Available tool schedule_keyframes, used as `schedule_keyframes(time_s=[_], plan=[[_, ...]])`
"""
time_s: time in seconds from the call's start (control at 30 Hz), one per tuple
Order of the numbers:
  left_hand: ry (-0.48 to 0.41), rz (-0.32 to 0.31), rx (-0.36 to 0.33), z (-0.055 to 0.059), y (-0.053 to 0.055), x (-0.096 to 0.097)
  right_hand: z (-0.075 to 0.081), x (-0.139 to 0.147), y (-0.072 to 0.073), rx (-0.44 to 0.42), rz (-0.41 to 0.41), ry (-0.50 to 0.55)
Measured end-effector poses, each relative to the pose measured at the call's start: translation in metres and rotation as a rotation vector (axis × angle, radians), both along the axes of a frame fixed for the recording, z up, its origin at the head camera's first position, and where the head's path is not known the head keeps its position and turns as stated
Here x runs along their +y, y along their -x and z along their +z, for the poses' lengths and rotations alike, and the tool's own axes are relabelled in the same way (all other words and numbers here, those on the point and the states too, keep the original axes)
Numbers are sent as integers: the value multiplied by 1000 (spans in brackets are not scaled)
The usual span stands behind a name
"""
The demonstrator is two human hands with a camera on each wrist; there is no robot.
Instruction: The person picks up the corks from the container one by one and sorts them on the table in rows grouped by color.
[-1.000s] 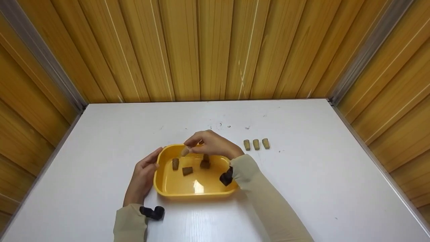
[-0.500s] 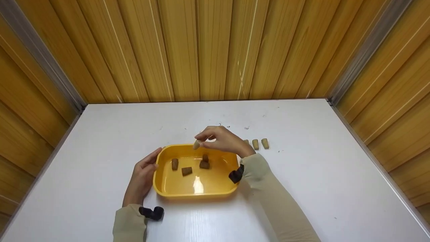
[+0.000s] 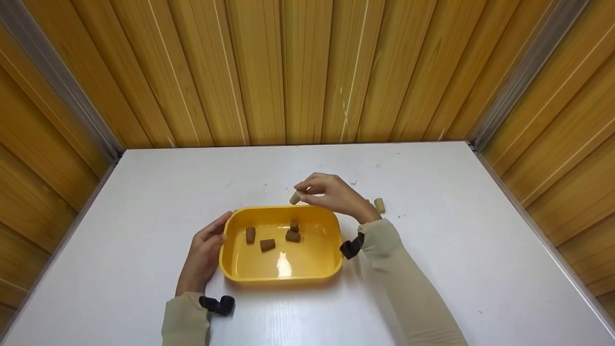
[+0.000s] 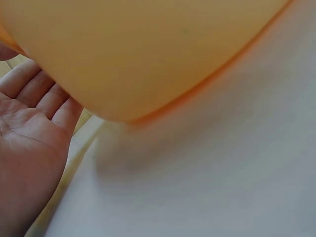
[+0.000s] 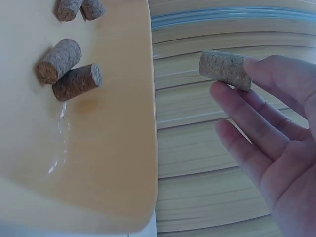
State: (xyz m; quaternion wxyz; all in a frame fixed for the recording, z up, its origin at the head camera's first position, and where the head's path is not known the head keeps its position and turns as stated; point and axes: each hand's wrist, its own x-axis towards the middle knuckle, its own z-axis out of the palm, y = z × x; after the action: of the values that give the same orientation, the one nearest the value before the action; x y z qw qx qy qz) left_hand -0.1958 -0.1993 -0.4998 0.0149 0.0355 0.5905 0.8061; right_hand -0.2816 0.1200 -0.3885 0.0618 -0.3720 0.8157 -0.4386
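A pale, tapered cork [image 3: 295,197] is pinched by the thumb and fingertips of my right hand [image 3: 334,194], just beyond the far rim of the yellow tray [image 3: 307,278]. In the right wrist view the cork [image 5: 224,68] lies between thumb and fingers, outside the tray wall. My left hand [image 3: 204,250] rests against the tray's left side; in the left wrist view its fingers [image 4: 44,94] extend along the outer wall. Inside the tray lie several brown corks: one at the left [image 3: 250,235], one in the middle [image 3: 267,245] and two together [image 3: 292,236].
To the right of the tray, a pale cork [image 3: 379,205] stands on the white table [image 3: 432,269], with another mostly hidden behind my right wrist. Small dark crumbs lie towards the back. Wood-look panels [image 3: 307,72] close off the back and sides.
My right hand has carried the pale cork from above the tray to the right and back, past the far rim, covering most of the table corks. The left hand and tray have stayed put.
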Motion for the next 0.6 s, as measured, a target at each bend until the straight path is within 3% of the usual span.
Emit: schedule_keyframes(time_s=[0.23, 0.6], plan=[[-55, 15, -13, -1, 1, 0, -2, 14, 2, 9, -46, 42], [-45, 14, -7, -2, 1, -1, -10, 38, 5, -25, -158, 79]])
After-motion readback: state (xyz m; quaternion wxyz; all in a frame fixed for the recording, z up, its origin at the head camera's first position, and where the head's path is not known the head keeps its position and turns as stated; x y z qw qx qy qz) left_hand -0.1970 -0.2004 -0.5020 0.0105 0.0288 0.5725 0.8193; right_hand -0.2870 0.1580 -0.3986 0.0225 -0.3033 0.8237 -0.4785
